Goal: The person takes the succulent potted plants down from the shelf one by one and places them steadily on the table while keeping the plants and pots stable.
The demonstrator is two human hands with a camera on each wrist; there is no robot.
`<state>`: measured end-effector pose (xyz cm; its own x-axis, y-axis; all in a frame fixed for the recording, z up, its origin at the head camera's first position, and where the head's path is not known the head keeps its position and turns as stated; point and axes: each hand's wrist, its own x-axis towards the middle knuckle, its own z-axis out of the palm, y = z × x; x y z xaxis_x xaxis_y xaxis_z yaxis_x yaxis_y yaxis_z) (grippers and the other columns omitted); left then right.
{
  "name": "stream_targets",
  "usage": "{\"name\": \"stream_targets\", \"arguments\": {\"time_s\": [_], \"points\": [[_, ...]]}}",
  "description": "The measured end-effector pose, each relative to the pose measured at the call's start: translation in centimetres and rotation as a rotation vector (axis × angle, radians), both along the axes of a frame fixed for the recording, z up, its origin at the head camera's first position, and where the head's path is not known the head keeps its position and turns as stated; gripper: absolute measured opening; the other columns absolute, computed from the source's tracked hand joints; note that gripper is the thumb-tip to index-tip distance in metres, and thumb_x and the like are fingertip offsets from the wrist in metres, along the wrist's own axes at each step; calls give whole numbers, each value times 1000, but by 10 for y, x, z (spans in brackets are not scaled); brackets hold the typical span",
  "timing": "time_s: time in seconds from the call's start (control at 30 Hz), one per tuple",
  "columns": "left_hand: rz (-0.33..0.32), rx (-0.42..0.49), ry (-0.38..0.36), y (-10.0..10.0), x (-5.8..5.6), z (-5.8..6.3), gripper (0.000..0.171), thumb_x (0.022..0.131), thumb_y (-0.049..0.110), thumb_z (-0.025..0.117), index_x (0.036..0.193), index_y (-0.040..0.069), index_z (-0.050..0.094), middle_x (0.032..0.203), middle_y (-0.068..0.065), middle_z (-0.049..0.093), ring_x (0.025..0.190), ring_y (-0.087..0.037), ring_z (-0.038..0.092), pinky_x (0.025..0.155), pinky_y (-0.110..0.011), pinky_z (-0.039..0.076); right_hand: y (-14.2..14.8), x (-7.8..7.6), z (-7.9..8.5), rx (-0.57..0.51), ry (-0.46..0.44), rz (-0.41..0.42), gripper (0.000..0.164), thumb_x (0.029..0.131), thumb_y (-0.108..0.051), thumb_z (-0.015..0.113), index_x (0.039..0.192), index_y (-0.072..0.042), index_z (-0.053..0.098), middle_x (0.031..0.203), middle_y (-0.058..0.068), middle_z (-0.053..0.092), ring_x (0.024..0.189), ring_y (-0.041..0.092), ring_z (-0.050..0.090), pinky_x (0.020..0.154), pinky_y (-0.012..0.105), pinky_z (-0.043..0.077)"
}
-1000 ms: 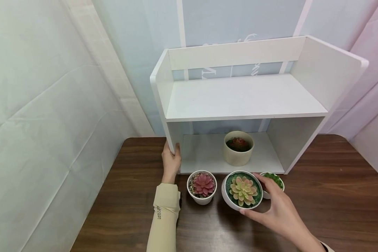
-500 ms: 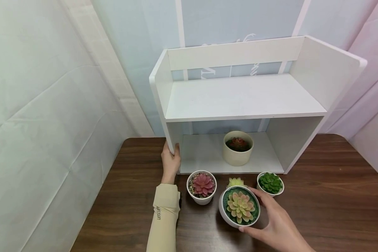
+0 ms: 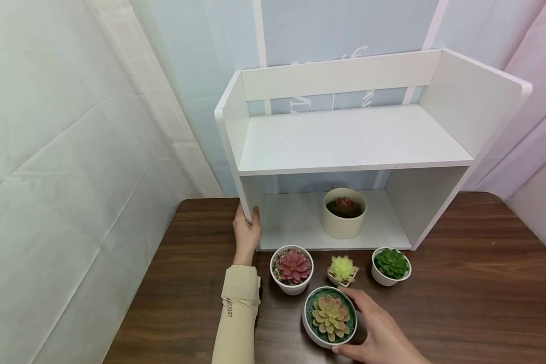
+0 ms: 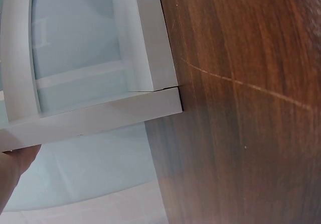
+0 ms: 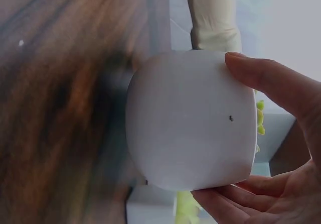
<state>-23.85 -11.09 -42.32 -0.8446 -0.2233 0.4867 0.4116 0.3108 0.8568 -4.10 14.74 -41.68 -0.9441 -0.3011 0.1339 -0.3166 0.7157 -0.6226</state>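
Observation:
In the head view my right hand point(image 3: 368, 328) grips a round white pot point(image 5: 190, 123) by its rim, thumb on the near side and fingers on the far side. A pale green succulent with pinkish tips point(image 3: 330, 317) fills that pot. My left hand point(image 3: 247, 230) holds the left side panel of the white shelf unit point(image 3: 355, 141), thumb on its inner face. Just beyond the held pot stands a small yellow-green succulent point(image 3: 343, 269). A pink succulent in a white pot point(image 3: 292, 270) is to its left, a green one point(image 3: 391, 264) to its right.
On the shelf's lower board sits a cream pot point(image 3: 343, 222) with a reddish plant. The upper board point(image 3: 350, 139) is above it. Brown wooden table point(image 3: 482, 303) extends to both sides, with a pale curtain point(image 3: 73, 151) at the left and behind.
My right hand has brought the white succulent pot toward me and slightly left, lower in the view. The yellow-green succulent behind it has come into sight. My left hand stays on the panel.

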Motion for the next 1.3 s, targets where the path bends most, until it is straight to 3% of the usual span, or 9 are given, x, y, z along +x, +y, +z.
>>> {"name": "stream_targets", "arguments": {"time_s": [0.17, 0.5, 0.83, 0.9, 1.13, 1.3], "points": [[-2, -1, 4, 1, 3, 5, 39, 96, 1, 52, 135, -2, 49, 126, -27, 58, 116, -42, 56, 93, -58, 46, -4, -2, -6, -15, 12, 35, 91, 62, -57, 84, 133, -11, 49, 125, -4, 56, 110, 17, 57, 86, 36, 51], [-6, 2, -2, 1, 0, 1, 40, 97, 4, 52, 136, 2, 48, 129, -25, 57, 119, -41, 55, 93, -58, 46, -12, -8, -4, -25, -125, 21, 96, 62, -59, 83, 135, -8, 47, 129, 4, 55, 117, 24, 54, 90, 49, 48], [4, 5, -5, 2, 0, 0, 41, 96, 0, 52, 136, -2, 47, 128, -28, 56, 118, -44, 54, 92, -61, 45, -15, -8, -6, -38, -101, 21, 95, 61, -56, 84, 134, -8, 48, 128, 2, 55, 116, 23, 54, 90, 45, 48], [5, 1, -8, 3, 2, 3, 40, 96, -2, 51, 135, -4, 47, 128, -30, 55, 117, -45, 54, 92, -61, 45, -15, -8, -6, -38, -91, 22, 94, 62, -55, 85, 134, -8, 48, 128, 1, 56, 115, 22, 55, 90, 44, 49], [-10, 0, -3, 8, 23, 31, 39, 95, -5, 50, 133, -8, 47, 125, -32, 56, 115, -47, 55, 91, -60, 46, -15, -8, -7, -32, -65, 17, 94, 61, -54, 86, 134, -7, 48, 127, 1, 56, 114, 22, 55, 89, 43, 49], [-12, 9, -3, 8, 25, 32, 39, 95, -5, 50, 134, -8, 47, 126, -32, 55, 116, -47, 55, 91, -61, 46, -16, -7, -7, -26, -65, 12, 94, 61, -54, 86, 134, -8, 49, 126, 1, 56, 114, 21, 55, 89, 43, 49]]}}
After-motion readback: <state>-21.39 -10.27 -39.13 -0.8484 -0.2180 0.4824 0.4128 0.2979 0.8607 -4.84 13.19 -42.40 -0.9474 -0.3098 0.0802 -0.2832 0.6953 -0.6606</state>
